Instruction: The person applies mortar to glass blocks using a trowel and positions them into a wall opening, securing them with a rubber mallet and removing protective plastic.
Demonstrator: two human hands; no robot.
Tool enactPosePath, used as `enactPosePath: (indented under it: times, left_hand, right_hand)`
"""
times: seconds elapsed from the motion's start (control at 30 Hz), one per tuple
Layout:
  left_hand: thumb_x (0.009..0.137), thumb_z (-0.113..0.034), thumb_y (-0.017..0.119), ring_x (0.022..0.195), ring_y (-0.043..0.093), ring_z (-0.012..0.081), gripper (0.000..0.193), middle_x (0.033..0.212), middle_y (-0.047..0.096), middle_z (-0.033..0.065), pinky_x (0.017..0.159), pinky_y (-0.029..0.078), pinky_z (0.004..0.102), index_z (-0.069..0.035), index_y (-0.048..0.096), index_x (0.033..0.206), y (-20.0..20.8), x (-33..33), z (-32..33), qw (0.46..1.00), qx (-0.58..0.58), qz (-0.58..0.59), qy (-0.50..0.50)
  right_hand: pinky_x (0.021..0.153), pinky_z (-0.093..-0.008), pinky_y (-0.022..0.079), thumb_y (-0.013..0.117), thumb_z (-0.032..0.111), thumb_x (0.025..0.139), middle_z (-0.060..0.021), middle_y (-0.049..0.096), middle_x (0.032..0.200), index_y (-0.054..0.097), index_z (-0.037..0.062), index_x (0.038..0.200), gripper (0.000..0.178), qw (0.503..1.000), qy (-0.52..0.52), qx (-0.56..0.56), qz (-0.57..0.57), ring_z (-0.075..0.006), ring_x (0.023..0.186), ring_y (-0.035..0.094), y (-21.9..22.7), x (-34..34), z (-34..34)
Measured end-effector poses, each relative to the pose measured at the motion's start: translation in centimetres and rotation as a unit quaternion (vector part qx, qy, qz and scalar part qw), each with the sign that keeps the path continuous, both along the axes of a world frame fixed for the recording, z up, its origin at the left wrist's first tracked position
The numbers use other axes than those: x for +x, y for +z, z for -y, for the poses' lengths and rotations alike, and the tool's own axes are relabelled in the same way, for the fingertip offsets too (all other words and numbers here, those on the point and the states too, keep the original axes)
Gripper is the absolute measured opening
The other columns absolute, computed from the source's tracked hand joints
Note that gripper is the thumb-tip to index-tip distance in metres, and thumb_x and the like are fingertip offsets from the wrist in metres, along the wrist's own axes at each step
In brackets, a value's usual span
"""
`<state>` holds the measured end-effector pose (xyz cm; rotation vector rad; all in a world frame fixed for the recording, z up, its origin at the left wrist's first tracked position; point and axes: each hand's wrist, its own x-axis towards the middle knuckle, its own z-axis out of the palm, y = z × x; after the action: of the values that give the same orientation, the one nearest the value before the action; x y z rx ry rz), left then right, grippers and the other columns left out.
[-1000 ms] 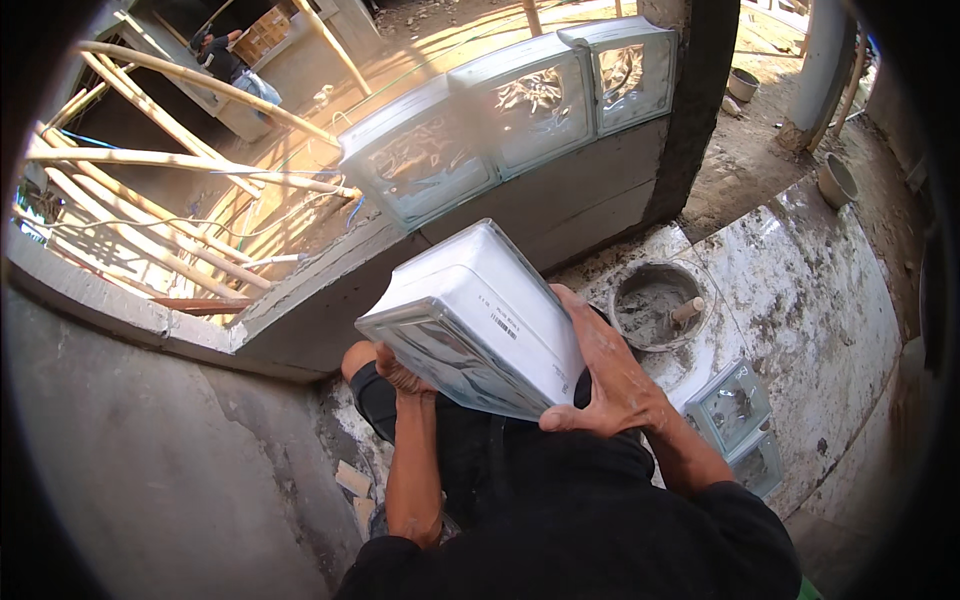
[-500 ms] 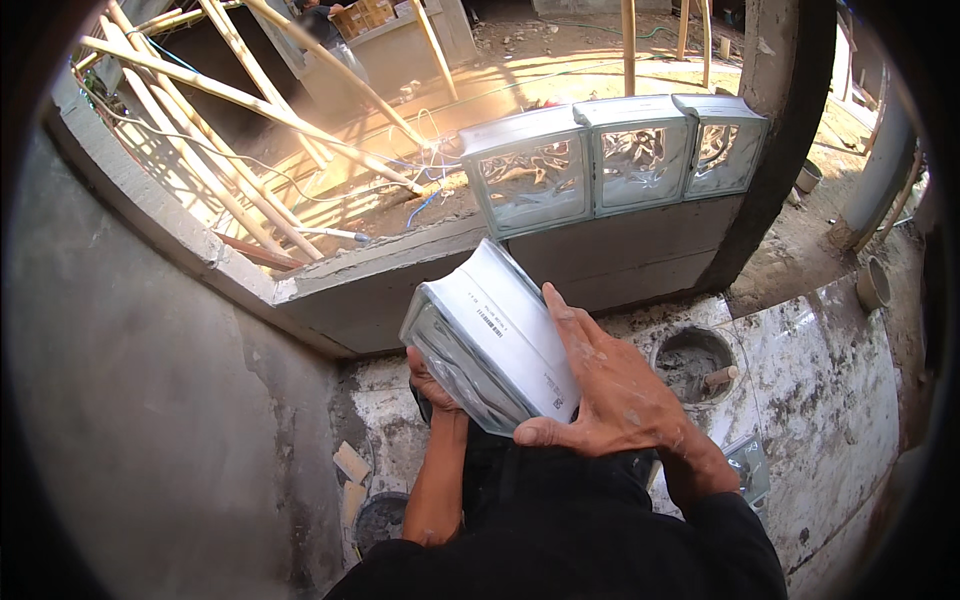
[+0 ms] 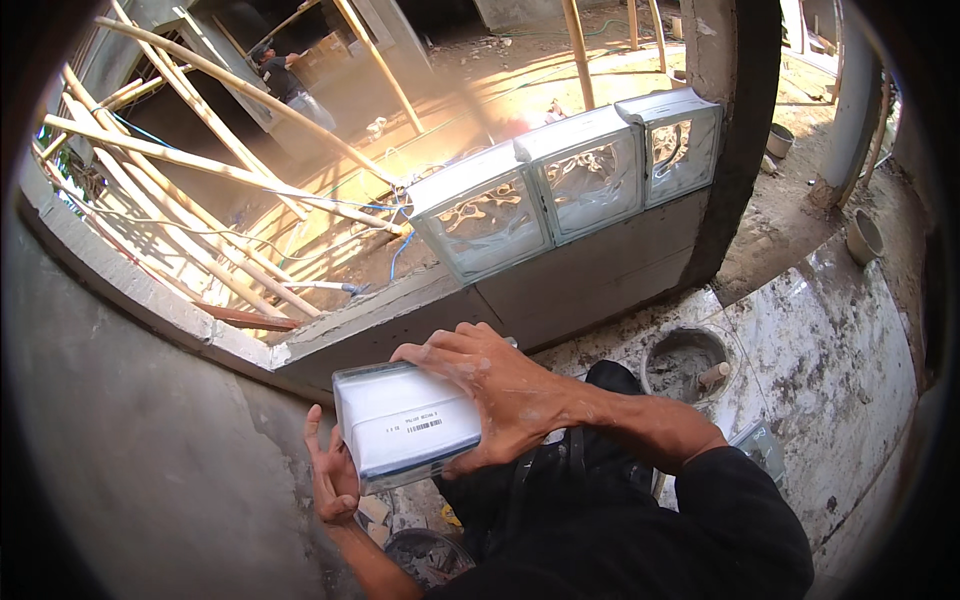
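Observation:
My right hand grips a glass block from above and the right, fingers over its far edge and thumb on its near edge. The block is tilted, and its white side with a printed label faces up. Beside the block's left end is my left hand, fingers spread; whether it touches the block I cannot tell. Ahead, a row of three glass blocks stands on a low grey wall, their white edges upward and their wavy clear faces toward me.
A round bucket of grey mortar with a wooden-handled tool sits right of my knees. Another bucket stands below my left forearm. A glass block lies near my right elbow. Bamboo poles and a person are beyond the wall.
The glass block has swung left and turned so its label lies more level. My left hand has loosened from its underside, while my right hand has shifted over its top. The view has turned.

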<state>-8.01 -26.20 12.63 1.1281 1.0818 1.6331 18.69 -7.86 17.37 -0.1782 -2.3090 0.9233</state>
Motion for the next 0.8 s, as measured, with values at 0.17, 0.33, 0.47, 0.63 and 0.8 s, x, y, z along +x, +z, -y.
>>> enactPosePath:
  times: [0.17, 0.33, 0.47, 0.63, 0.8]
  left_hand:
    - [0.037, -0.055, 0.099, 0.144, 0.029, 0.0361, 0.161, 0.157, 0.026, 0.0228, 0.119, 0.020, 0.0466, -0.009, 0.001, 0.156, 0.6, -0.5, 2.4, 0.990, -0.063, -0.128, -0.001]
    - [0.044, -0.046, 0.099, 0.144, 0.029, 0.0344, 0.150, 0.154, 0.030, 0.0226, 0.118, 0.025, 0.0461, -0.002, 0.008, 0.155, -0.8, -0.9, 1.4, 0.926, -0.063, -0.371, 0.032]
    - [0.047, -0.041, 0.098, 0.137, 0.041, 0.0386, 0.143, 0.143, 0.043, 0.0252, 0.114, 0.033, 0.0475, -0.003, 0.012, 0.155, -2.2, -1.2, -0.4, 0.819, -0.127, -0.559, 0.040]
    - [0.052, -0.027, 0.096, 0.120, 0.055, 0.0404, 0.142, 0.133, 0.051, 0.0262, 0.105, 0.042, 0.0467, -0.003, 0.002, 0.156, -5.0, 0.4, -2.5, 0.803, -0.122, -0.582, 0.034]
    - [0.054, -0.016, 0.086, 0.119, 0.055, 0.0428, 0.136, 0.130, 0.054, 0.0252, 0.103, 0.044, 0.0462, -0.006, -0.002, 0.158, -6.3, 2.0, -3.5, 0.831, -0.196, -0.508, 0.116]
  right_hand:
    - [0.087, -0.0390, 0.040, 0.089, 0.030, 0.039, -0.0123, 0.057, 0.117, 0.051, 0.0044, 0.136, 0.107, 0.979, 0.069, 0.179, 0.063, -0.0303, 0.107, 0.053, -2.8, -5.4, 0.7]
    - [0.090, -0.0380, 0.040, 0.088, 0.024, 0.036, -0.0096, 0.061, 0.114, 0.054, 0.0019, 0.133, 0.105, 0.945, 0.131, 0.260, 0.148, -0.0281, 0.108, 0.054, -6.5, -11.2, 0.5]
    - [0.096, -0.0389, 0.040, 0.089, 0.024, 0.039, -0.0110, 0.066, 0.108, 0.056, -0.0036, 0.125, 0.097, 0.932, 0.109, 0.297, 0.177, -0.0298, 0.109, 0.059, -10.9, -14.1, 0.9]
    - [0.094, -0.0384, 0.037, 0.090, 0.031, 0.041, -0.0082, 0.066, 0.103, 0.064, -0.0011, 0.108, 0.078, 0.931, 0.076, 0.317, 0.163, -0.0253, 0.107, 0.058, -13.2, -15.1, 1.8]
    - [0.103, -0.0452, 0.033, 0.088, 0.036, 0.041, -0.0077, 0.059, 0.116, 0.068, 0.0051, 0.106, 0.074, 0.937, 0.070, 0.294, 0.175, -0.0289, 0.116, 0.051, -14.9, -14.9, 1.7]
